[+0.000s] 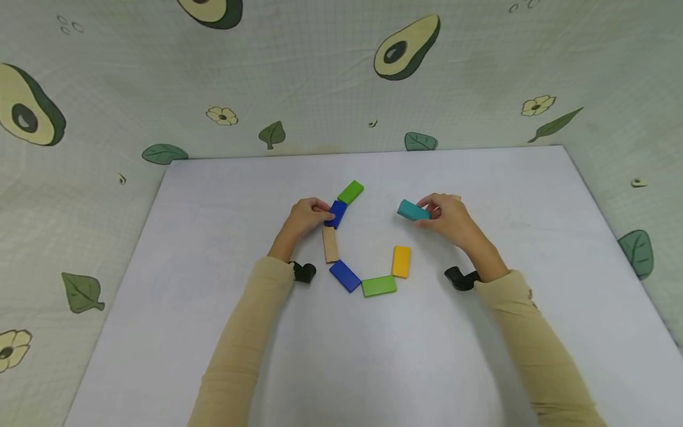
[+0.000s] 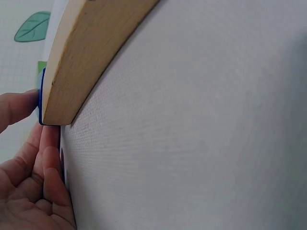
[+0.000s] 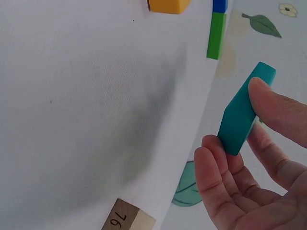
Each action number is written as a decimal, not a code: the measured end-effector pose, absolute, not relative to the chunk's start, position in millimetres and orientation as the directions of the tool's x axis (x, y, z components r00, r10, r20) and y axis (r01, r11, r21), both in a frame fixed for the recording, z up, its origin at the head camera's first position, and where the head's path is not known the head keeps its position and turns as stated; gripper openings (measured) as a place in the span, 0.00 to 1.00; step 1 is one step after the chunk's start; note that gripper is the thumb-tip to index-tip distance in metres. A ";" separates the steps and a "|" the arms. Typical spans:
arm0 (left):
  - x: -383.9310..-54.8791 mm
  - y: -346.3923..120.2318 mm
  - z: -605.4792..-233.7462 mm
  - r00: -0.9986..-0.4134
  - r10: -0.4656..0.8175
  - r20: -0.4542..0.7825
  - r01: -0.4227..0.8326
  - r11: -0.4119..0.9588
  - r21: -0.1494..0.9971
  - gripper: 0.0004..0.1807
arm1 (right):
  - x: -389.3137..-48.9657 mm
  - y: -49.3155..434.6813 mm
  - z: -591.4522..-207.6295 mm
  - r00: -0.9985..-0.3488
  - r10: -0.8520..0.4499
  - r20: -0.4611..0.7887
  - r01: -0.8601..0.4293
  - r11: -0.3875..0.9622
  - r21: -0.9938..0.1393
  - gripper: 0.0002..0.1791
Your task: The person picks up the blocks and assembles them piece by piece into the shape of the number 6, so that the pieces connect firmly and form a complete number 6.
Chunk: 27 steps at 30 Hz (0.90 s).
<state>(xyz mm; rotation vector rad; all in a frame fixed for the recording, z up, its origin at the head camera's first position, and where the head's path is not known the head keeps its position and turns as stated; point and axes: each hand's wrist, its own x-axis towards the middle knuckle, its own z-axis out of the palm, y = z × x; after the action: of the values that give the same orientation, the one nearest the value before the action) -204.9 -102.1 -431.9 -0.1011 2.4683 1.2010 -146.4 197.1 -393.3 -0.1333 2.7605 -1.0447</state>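
Note:
My left hand (image 1: 308,214) has thumb and fingers on a blue block (image 1: 337,212), which lies on the white table. Its thumb presses one side in the left wrist view. Beyond that block lies a green block (image 1: 351,193), and on the near side a plain wooden block (image 1: 330,245). My right hand (image 1: 450,218) pinches a teal block (image 1: 413,210) between thumb and fingers, tilted and held above the table, as the right wrist view shows. Partly hidden behind the right hand is a wooden block (image 3: 122,215) with dark digits on it.
The curved row continues with a second blue block (image 1: 345,276), a lower green block (image 1: 379,286) and a yellow block (image 1: 401,261). The white table (image 1: 373,362) meets a cloth (image 1: 320,77) with avocado and leaf prints behind. Black wrist mounts (image 1: 304,273) sit by both sleeves.

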 end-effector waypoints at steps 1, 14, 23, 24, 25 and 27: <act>-204.8 -102.1 -431.8 -0.920 0.104 -0.378 -0.233 0.631 0.740 0.16 | -146.4 195.6 -394.3 -0.978 -0.155 -0.142 -0.022 0.746 -0.665 0.21; -204.7 -102.7 -433.2 -0.912 0.098 -0.397 -0.250 0.636 0.731 0.16 | -145.5 178.4 -409.1 -0.957 -0.230 -0.178 -0.059 0.753 -0.655 0.20; -205.9 -102.2 -434.9 -0.912 0.098 -0.397 -0.249 0.638 0.729 0.16 | -144.3 172.1 -420.7 -0.939 -0.264 -0.220 -0.051 0.740 -0.670 0.20; -205.9 -102.0 -435.0 -0.913 0.097 -0.397 -0.249 0.638 0.729 0.16 | -144.3 171.5 -421.3 -0.938 -0.265 -0.222 -0.049 0.737 -0.674 0.20; -205.9 -101.9 -434.7 -0.913 0.097 -0.397 -0.249 0.637 0.729 0.16 | -144.4 171.0 -422.1 -0.937 -0.268 -0.223 -0.049 0.735 -0.676 0.20; -206.1 -101.9 -433.8 -0.914 0.096 -0.395 -0.249 0.637 0.730 0.16 | -145.0 170.0 -423.0 -0.935 -0.275 -0.223 -0.052 0.730 -0.682 0.20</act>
<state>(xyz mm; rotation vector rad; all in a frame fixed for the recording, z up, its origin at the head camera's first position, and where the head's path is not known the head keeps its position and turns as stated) -206.1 -101.9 -433.8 -0.1212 2.4599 1.1827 -145.0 170.0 -423.0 -0.2547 2.6246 -1.0208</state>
